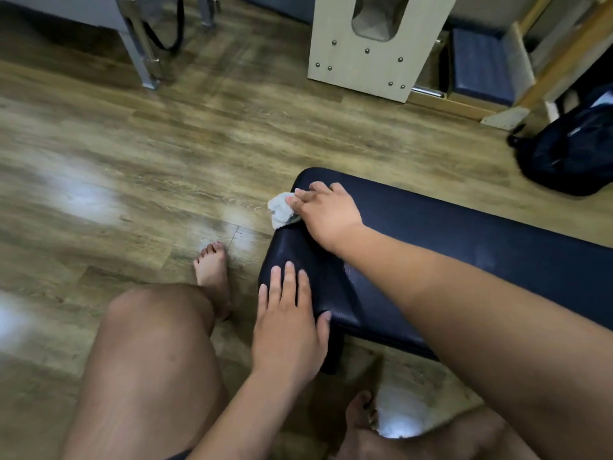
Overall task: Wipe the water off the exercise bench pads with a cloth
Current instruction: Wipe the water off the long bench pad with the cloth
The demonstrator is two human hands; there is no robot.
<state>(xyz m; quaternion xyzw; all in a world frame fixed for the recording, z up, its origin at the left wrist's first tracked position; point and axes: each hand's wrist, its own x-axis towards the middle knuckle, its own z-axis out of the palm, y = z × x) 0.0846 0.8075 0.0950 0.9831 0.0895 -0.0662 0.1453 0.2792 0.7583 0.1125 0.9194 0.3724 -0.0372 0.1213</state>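
- The person's bare knee [149, 313] sits nearest the camera at lower left, with a foot [212, 270] on the wood floor [132, 161] beyond it.
- The left hand [288, 330] lies flat on the near corner of the bench [464, 247], fingers [288, 280] spread open and gripping nothing; I judge it is bracing the pad.
- The right hand [326, 210] reaches across to the far left corner of the bench, at about 12 o'clock from the left hand, and presses the cloth [282, 209] down against the pad.
- Its fingers are bent over the cloth; whether they pinch it or only pin it flat I cannot tell.
- The cloth sits at the pad's left edge, partly hanging off over the floor, at 9 o'clock from the right hand's knuckles.
- The pad's long axis runs from the cloth toward 4 o'clock, off the right side of the view, so most of the unwiped length lies that way.
- The right hand is the nearer one to the cloth; the left is well apart from it.
- No water drops can be made out on the dark pad, which shows faint sheen only.
- A dark bag [570, 147] rests on the floor at 2 o'clock, clear of the bench.
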